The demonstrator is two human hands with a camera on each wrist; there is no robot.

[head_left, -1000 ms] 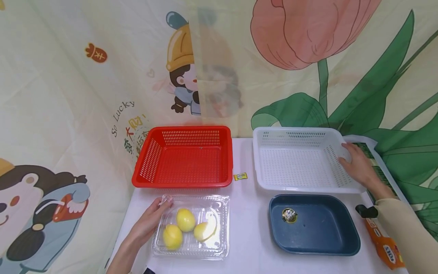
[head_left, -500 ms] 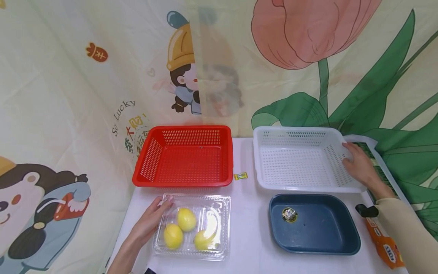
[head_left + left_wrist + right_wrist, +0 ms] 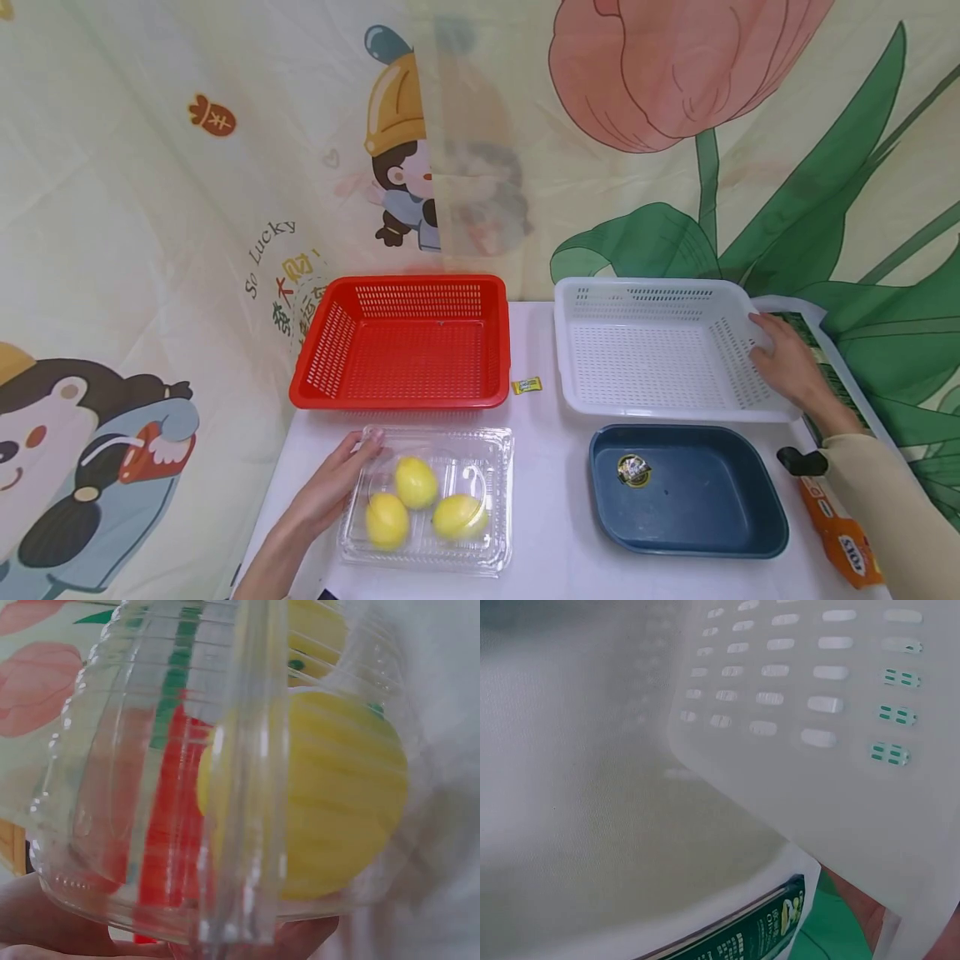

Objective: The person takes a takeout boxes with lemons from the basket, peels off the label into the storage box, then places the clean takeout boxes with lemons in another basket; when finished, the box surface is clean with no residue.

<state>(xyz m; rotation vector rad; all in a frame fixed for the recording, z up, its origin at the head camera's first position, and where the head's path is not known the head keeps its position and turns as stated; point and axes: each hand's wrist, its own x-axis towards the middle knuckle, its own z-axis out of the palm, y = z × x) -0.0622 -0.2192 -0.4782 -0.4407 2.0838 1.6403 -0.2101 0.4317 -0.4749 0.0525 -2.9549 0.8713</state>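
My left hand (image 3: 326,483) holds the back left corner of a clear plastic clamshell box (image 3: 501,500) at the table's front left. Three lemons (image 3: 416,483) show through the lid. In the left wrist view one lemon (image 3: 337,795) sits close behind the box's rim, with part of the hand (image 3: 45,922) below. On the right, my right hand (image 3: 787,362) grips the right rim of a white perforated basket (image 3: 637,358), thumb on the inner side and the other fingers over the outside. The right wrist view shows the slotted basket wall (image 3: 780,772); most of that hand is hidden there.
A red basket (image 3: 420,358) stands behind the box. Between the baskets lies a small yellow packet (image 3: 527,385). A dark blue basin (image 3: 697,500) with a round sticker sits before the white basket. An orange package (image 3: 843,542) and a green package (image 3: 757,926) lie at the right.
The clear box has shifted slightly right with my left hand. The right-hand lemon inside has turned, and the lemons sit further right. My right hand stays on the white basket.
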